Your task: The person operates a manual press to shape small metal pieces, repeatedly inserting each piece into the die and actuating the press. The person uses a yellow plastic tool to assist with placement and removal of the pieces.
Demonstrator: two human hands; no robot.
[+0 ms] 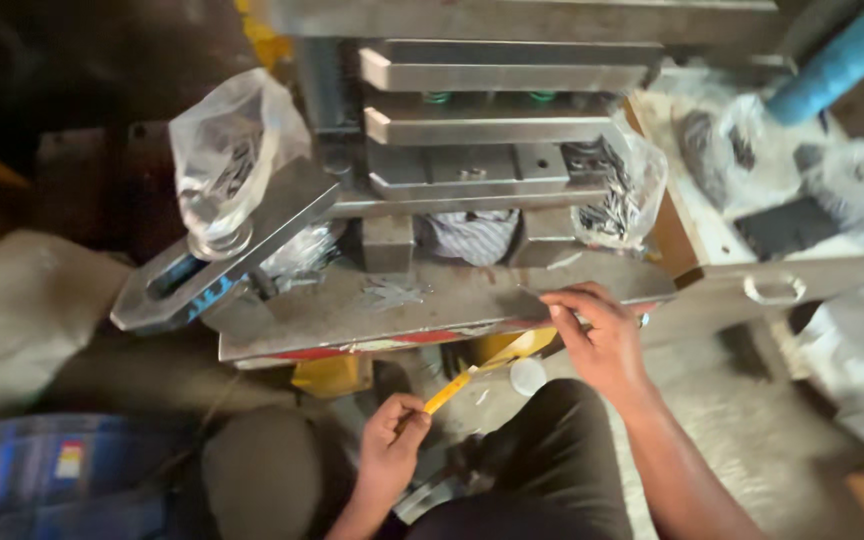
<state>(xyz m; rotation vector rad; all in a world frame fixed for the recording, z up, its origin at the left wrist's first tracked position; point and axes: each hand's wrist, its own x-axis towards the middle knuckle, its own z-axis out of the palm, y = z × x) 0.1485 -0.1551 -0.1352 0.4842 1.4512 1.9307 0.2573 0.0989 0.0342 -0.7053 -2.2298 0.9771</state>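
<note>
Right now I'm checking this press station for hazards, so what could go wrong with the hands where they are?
1. The right hand rests on the front edge of the steel base plate, just below the stacked die plates; fingers could get pinched if anything there shifts.
2. Loose metal slivers lie on the plate and might cut a bare hand.
3. The left hand holds a thin yellow strip that may slip or snag on the plate edge.
</note>
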